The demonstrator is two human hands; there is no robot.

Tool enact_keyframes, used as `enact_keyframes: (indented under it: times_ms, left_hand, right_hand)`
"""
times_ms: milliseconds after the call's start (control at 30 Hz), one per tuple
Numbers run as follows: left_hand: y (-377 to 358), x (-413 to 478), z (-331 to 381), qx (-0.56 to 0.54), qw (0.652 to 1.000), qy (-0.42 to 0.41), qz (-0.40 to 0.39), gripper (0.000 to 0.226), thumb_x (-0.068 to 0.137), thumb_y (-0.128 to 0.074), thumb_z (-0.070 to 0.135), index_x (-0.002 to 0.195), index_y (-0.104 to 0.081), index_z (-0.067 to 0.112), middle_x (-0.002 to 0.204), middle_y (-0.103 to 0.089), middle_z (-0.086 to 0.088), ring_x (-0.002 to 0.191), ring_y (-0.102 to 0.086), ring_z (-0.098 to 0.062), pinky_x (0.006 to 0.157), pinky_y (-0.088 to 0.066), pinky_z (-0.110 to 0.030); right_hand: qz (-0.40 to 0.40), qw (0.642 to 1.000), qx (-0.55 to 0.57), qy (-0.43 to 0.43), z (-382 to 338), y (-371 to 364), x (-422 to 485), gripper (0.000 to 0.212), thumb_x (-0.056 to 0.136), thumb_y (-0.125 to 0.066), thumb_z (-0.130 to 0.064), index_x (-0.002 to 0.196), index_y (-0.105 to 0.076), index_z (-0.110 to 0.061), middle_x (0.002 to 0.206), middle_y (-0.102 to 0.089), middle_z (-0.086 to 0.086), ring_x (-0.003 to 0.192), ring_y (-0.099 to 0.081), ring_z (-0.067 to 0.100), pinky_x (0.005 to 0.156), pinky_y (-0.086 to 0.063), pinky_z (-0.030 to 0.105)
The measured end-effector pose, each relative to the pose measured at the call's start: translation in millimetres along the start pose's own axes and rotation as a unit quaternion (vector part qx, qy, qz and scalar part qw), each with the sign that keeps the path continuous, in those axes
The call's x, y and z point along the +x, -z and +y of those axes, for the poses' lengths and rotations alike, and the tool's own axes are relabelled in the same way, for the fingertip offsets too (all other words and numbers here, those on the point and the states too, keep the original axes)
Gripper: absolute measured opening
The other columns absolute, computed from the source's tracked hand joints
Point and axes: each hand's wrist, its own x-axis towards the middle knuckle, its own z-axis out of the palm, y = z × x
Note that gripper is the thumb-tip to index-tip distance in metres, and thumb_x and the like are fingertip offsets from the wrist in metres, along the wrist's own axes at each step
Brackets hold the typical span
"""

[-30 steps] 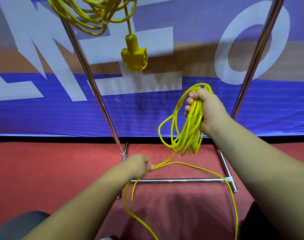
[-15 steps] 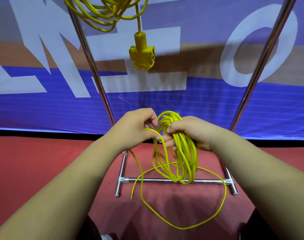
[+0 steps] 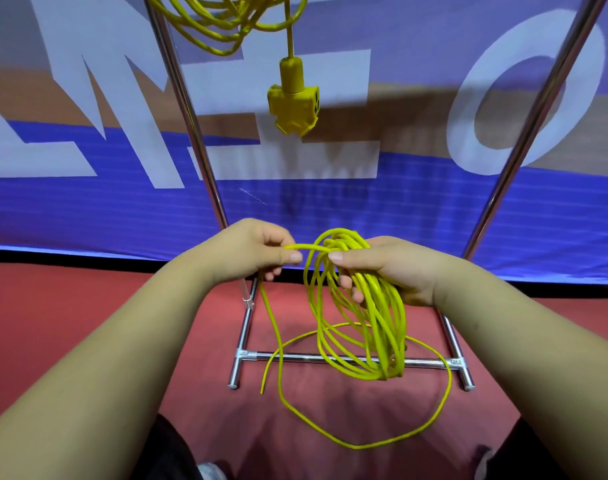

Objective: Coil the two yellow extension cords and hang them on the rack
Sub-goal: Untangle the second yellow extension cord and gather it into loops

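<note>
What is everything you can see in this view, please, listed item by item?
hung cord: one, yellow, coiled at the top of the rack, socket block dangling below
half-coiled cord: one, yellow, loops held in front of the rack, tail loose on the floor
rack: one, chrome, two slanting poles and a base bar on the floor
banner: one, blue with white letters and a brown band, behind the rack
floor: one, red, under the rack
left hand: one, pinches a strand that leads into the loops
right hand: one, grips the top of the loops
</note>
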Motion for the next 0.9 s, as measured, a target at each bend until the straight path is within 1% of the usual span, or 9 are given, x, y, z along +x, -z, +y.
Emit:
enact_keyframes:
  times_ms: [67,167,300,400,500,600,733,800,900]
  left_hand:
    - [-5,4,12,0.028,0.997,-0.028,0.064,0.018,0.09,-0.08,0.038,0.085,-0.075,0.021,0.067,-0.07,-0.001,0.059,-0.06,-0.013,0.063,-0.048,-0.033]
    - [-8,9,11,0.067,0.991,-0.041,0.112,0.02,0.086,-0.083,0.043,0.089,-0.071,0.027,0.068,-0.07,0.004,0.06,-0.06,-0.007,0.062,-0.051,-0.031]
    - [-6,13,-20,0.014,0.998,-0.029,0.053,0.017,0.091,-0.08,0.024,0.099,-0.066,0.021,0.077,-0.068,0.006,0.068,-0.059,-0.006,0.069,-0.046,-0.03]
    - [-3,17,-37,-0.068,0.996,-0.032,0.054,0.014,0.091,-0.076,0.016,0.099,-0.065,0.017,0.078,-0.064,0.0,0.074,-0.057,-0.014,0.074,-0.045,-0.036]
    - [0,18,-53,-0.091,0.994,-0.024,0.059,0.01,0.092,-0.071,0.009,0.095,-0.064,0.016,0.075,-0.058,-0.002,0.072,-0.053,-0.014,0.071,-0.043,-0.032]
    - [4,17,-82,-0.032,0.996,0.03,0.073,0.012,0.091,-0.067,0.005,0.091,-0.065,0.017,0.074,-0.059,0.0,0.069,-0.054,-0.013,0.072,-0.046,-0.033]
    - [10,11,-140,0.207,0.961,0.15,0.105,0.011,0.097,-0.063,0.026,0.086,-0.065,0.025,0.082,-0.073,0.005,0.085,-0.07,-0.019,0.078,-0.055,-0.037]
    - [10,10,-151,0.219,0.948,0.211,0.092,0.026,0.101,-0.061,0.042,0.084,-0.067,0.022,0.079,-0.075,0.004,0.086,-0.071,-0.023,0.077,-0.052,-0.036]
    - [5,15,-131,0.204,0.949,0.23,0.073,0.045,0.104,-0.053,0.054,0.094,-0.06,0.01,0.073,-0.076,-0.005,0.074,-0.071,-0.024,0.069,-0.049,-0.034]
  right_hand:
    - [-0.005,1.0,0.012,-0.008,1,-2,1,0.028,0.078,-0.083,-0.039,0.085,-0.073,-0.014,0.078,-0.067,0.008,0.059,-0.063,0.019,0.058,-0.052,0.03]
    - [-0.012,0.999,0.042,0.007,0,-4,4,0.018,0.088,-0.076,-0.027,0.086,-0.066,-0.013,0.066,-0.057,0.003,0.053,-0.056,0.018,0.057,-0.047,0.031]
    - [-0.002,0.997,0.077,0.025,-3,-5,3,0.033,0.096,-0.06,-0.012,0.064,-0.06,-0.021,0.052,-0.041,-0.003,0.043,-0.042,0.015,0.059,-0.042,0.034]
    - [-0.015,0.993,0.112,0.03,-8,-4,-2,0.021,0.088,-0.062,-0.015,0.072,-0.051,-0.021,0.05,-0.035,-0.006,0.04,-0.035,0.013,0.057,-0.043,0.033]
    - [-0.017,0.988,0.149,0.033,-12,0,-6,0.017,0.081,-0.061,-0.018,0.075,-0.045,-0.021,0.048,-0.031,-0.008,0.037,-0.032,0.012,0.054,-0.043,0.031]
    - [-0.031,0.983,0.171,0.056,-11,3,-11,0.019,0.077,-0.062,-0.014,0.077,-0.044,-0.02,0.046,-0.03,-0.009,0.036,-0.03,0.011,0.052,-0.043,0.03]
    - [-0.071,0.962,0.224,0.137,-17,15,-23,0.021,0.071,-0.066,-0.018,0.068,-0.046,-0.022,0.042,-0.033,-0.012,0.034,-0.033,0.008,0.051,-0.041,0.029]
    - [-0.062,0.949,0.259,0.17,-24,21,-28,0.018,0.073,-0.064,-0.02,0.069,-0.046,-0.022,0.042,-0.034,-0.012,0.034,-0.033,0.008,0.052,-0.04,0.029]
    - [0.014,0.941,0.28,0.19,-30,25,-30,0.007,0.079,-0.053,-0.021,0.079,-0.046,-0.019,0.042,-0.031,-0.011,0.035,-0.029,0.009,0.051,-0.04,0.026]
